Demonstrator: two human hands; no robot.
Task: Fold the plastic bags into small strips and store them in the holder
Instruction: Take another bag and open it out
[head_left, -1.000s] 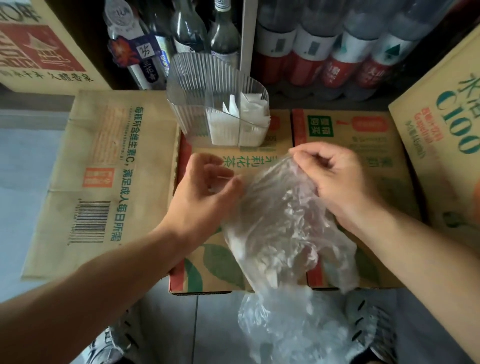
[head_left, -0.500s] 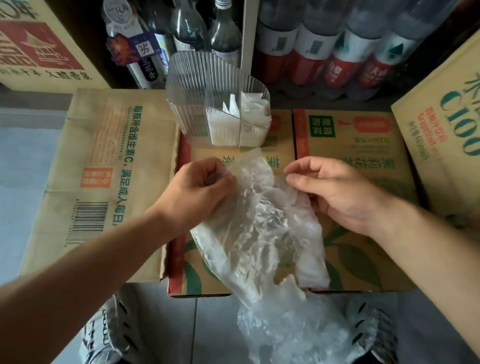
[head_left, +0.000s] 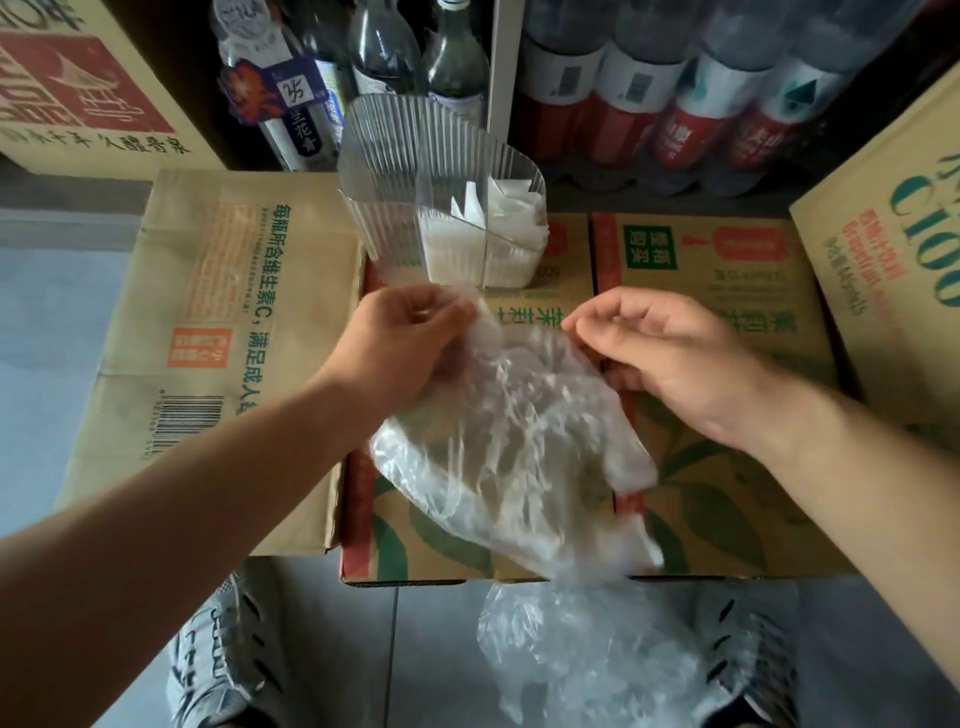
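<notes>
Background: rows of bottles (head_left: 675, 93) stand against the back, with printed cardboard boxes on either side.
Surface: a green-leaf carton (head_left: 727, 493) lies flat in front of the person, and a tan carton (head_left: 208, 312) lies beside it on the left.
Holder: a clear ribbed holder (head_left: 410, 171) stands at the far edge of the green-leaf carton; white folded strips (head_left: 493, 249) fill its right side.
Plastic bag: a clear, crinkled plastic bag (head_left: 509, 431) is spread above the carton, between the hands, its lower end hanging past the near edge.
Left hand: the left hand (head_left: 400, 353) has its fingers curled and pinches the bag's upper left corner.
Right hand: the right hand (head_left: 660, 353), held apart from the left, pinches the upper right edge.
Floor: grey tiles (head_left: 52, 312), two grey shoes (head_left: 218, 665) and another crumpled bag (head_left: 587, 654).
</notes>
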